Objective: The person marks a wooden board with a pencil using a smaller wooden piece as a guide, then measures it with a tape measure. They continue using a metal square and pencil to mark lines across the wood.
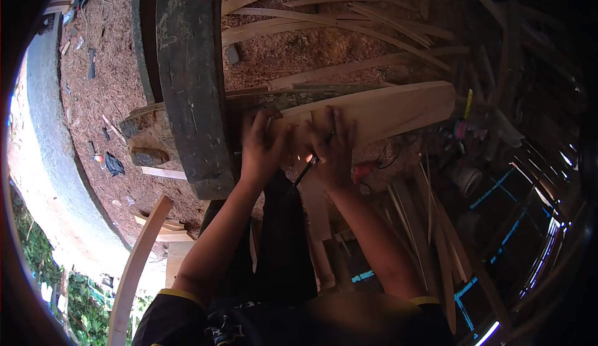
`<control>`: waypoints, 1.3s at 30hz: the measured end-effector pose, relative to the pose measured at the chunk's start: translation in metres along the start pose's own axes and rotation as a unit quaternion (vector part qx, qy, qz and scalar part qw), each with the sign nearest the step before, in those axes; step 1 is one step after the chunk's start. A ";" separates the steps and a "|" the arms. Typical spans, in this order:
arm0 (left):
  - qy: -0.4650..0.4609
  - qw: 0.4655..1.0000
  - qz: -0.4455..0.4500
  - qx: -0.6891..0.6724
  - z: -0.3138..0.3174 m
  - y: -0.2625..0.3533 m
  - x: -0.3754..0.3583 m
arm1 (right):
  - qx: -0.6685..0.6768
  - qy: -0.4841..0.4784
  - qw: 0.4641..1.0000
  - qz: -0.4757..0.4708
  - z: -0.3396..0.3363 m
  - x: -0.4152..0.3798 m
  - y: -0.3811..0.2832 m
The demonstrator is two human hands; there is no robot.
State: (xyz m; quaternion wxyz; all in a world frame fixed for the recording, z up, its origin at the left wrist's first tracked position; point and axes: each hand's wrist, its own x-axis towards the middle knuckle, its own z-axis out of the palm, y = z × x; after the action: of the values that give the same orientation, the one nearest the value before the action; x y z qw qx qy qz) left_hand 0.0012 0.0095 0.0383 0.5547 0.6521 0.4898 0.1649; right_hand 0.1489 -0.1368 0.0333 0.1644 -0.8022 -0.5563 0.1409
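A pale, thick wooden board [398, 109] with a rounded right end lies across a rough timber, in front of the body. My left hand [261, 143] is at the board's left end, fingers curled around its edge. Over the board's near edge, my right hand [330, 143] has its fingers bent, with a thin dark stick-like tool [303, 174] held in it and pointing down and left. What my left hand grips beyond the board is hidden in shadow.
A heavy dark plank [190, 84] crosses over the timber [149, 135] at left. Curved wood strips [336, 19] lie on the shavings beyond. Wood offcuts [430, 221] stand at lower right. A curved board [140, 265] is at lower left, near a concrete edge [68, 140].
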 end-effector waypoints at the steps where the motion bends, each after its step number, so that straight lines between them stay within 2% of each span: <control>1: 0.002 1.000 0.002 -0.001 0.000 0.005 0.000 | 0.004 0.003 1.000 0.002 -0.001 0.002 -0.001; 3: 0.011 0.998 -0.023 0.051 -0.002 0.016 -0.002 | 0.008 0.008 1.000 0.000 -0.002 0.002 -0.003; 7: 0.031 0.998 -0.008 0.062 0.002 0.014 -0.007 | 0.000 0.008 1.000 -0.007 -0.006 0.005 -0.004; 9: 0.061 0.992 -0.037 0.101 0.010 0.017 -0.006 | 0.002 0.014 1.000 -0.012 -0.007 0.003 -0.006; 10: 0.062 0.992 -0.029 0.103 0.012 0.018 -0.003 | 0.001 0.020 1.000 -0.014 -0.010 0.007 -0.006; 15: 0.047 0.970 -0.105 0.214 0.019 -0.002 0.007 | 0.046 0.012 0.999 -0.018 -0.023 0.008 -0.004; 17: 0.047 0.974 -0.095 0.198 0.021 -0.008 0.006 | 0.039 0.019 0.998 -0.036 -0.033 0.010 0.002; 19: 0.051 0.978 -0.093 0.180 0.021 -0.010 0.007 | 0.198 0.108 0.974 0.030 -0.039 0.013 0.003; 20: 0.042 0.979 -0.101 0.175 0.020 -0.010 0.009 | 0.199 0.102 0.974 0.030 -0.043 0.013 0.003; 22: 0.030 0.978 -0.119 0.170 0.018 -0.011 0.006 | 0.352 0.104 0.917 0.156 -0.058 0.017 -0.006; 25: 0.034 0.982 -0.108 0.149 0.019 -0.011 0.008 | 0.405 0.048 0.901 0.145 -0.055 0.032 -0.004; 26: 0.035 0.982 -0.112 0.149 0.020 -0.009 0.009 | 0.489 0.067 0.854 0.165 -0.045 0.037 -0.013; 27: 0.035 0.982 -0.114 0.149 0.020 -0.007 0.010 | 0.487 0.065 0.856 0.162 -0.034 0.039 -0.017; 29: 0.044 0.982 -0.113 0.143 0.024 -0.009 0.009 | 0.468 0.094 0.875 0.083 -0.013 0.043 -0.018; 30: 0.050 0.982 -0.113 0.142 0.025 -0.008 0.009 | 0.489 0.056 0.863 0.113 -0.010 0.041 -0.018; 37: 0.026 0.978 -0.146 0.149 0.021 0.003 0.009 | 0.409 0.067 0.901 0.129 0.013 0.041 -0.006; 39: 0.016 0.976 -0.152 0.153 0.021 0.006 0.008 | 0.427 0.122 0.890 0.108 0.018 0.044 -0.008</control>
State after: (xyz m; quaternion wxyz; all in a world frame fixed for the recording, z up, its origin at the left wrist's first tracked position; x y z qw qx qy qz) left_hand 0.0232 0.0049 0.0342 0.4589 0.6447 0.6113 0.0117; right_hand 0.1499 -0.0907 0.0182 0.5412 -0.7207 -0.3281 0.2830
